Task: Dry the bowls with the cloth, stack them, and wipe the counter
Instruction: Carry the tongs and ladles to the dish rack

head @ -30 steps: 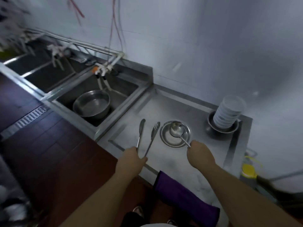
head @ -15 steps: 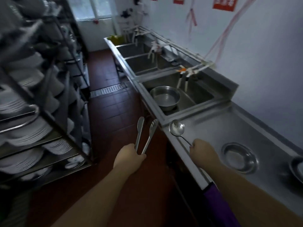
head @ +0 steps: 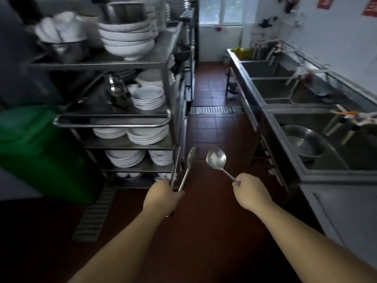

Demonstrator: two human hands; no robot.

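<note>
Over the red floor between rack and sinks, our left hand point(head: 163, 196) grips metal tongs point(head: 182, 166); our right hand point(head: 247, 192) pinches a ladle point(head: 216, 159) by its handle; white bowls point(head: 127, 38) sit stacked on the rack point(head: 130, 63); glazed, breakable, likely slick, so best cupped under the rim; no cloth in view.

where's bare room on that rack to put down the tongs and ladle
Little is free. The top shelf has a bare strip along its front edge, before the stacked white bowls and the metal basin. The lower shelves are packed with plates. The right-hand sink has bare floor beside its metal bowl.
</note>
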